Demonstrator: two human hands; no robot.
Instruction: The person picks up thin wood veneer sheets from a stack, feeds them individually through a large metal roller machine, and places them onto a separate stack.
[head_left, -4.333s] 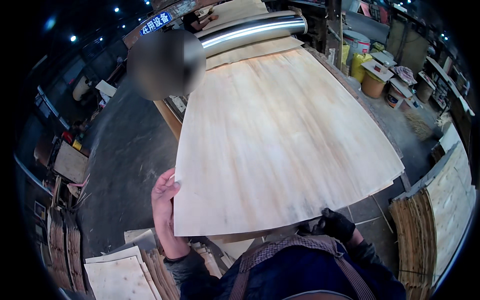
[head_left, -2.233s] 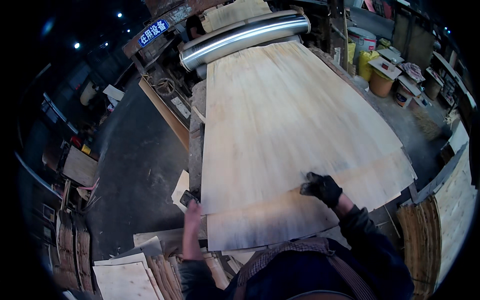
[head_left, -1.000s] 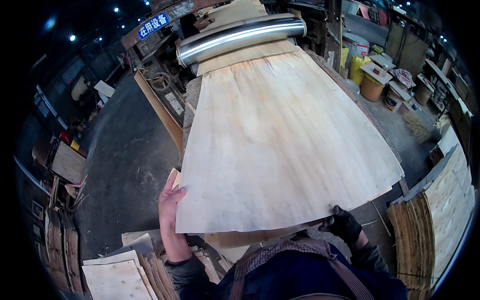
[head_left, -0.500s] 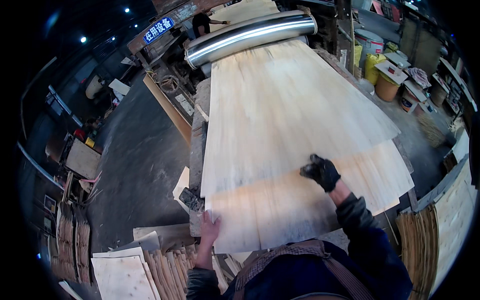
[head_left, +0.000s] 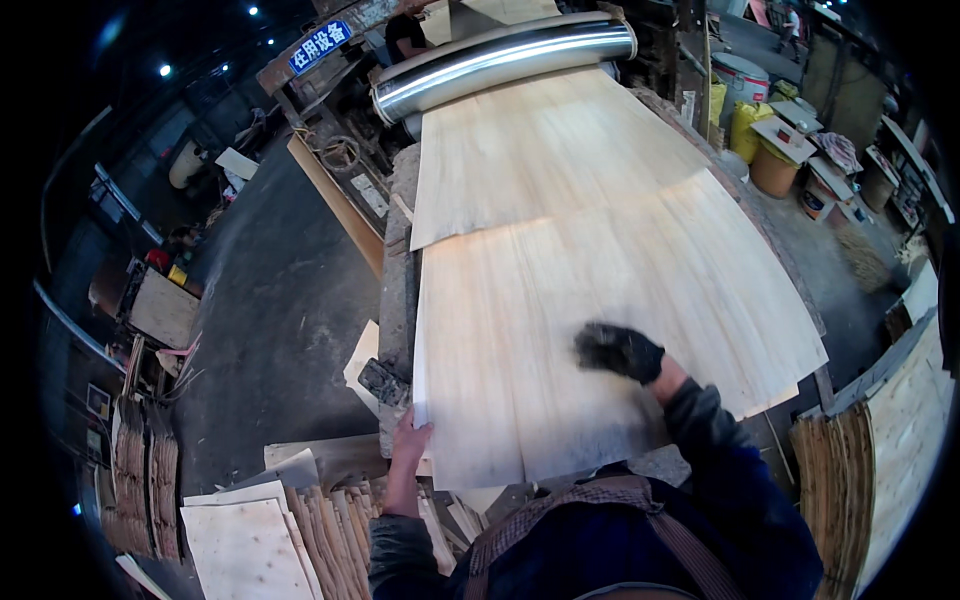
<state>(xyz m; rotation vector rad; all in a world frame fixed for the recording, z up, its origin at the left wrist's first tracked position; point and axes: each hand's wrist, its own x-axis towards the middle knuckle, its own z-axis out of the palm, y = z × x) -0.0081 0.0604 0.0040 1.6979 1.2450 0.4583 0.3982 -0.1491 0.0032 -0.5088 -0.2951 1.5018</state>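
A broad, pale wood veneer sheet [head_left: 540, 300] lies in front of me on a stack, its left edge close to my left hand [head_left: 408, 440]. My bare left hand is closed at that edge near the front corner, some of its fingers hidden. My right hand [head_left: 620, 352], in a black glove, is over the middle of the same sheet. Motion smears its fingers, so whether it touches the wood is unclear. Farther off, another veneer sheet [head_left: 550, 150] overlaps this one and runs up to a shiny metal roller [head_left: 510, 65].
Behind the roller is a person in dark clothing [head_left: 405, 38]. A handwheel [head_left: 340, 152] stands left of the roller. Stacked veneer [head_left: 250, 545] is at the lower left, with another stack [head_left: 835, 490] at the right. Buckets [head_left: 775, 172] stand at the far right.
The upper veneer sheet has slid away from me toward the roller, exposing more of the lower sheet. My right hand has shifted left and slightly nearer. My left hand stays by the edge.
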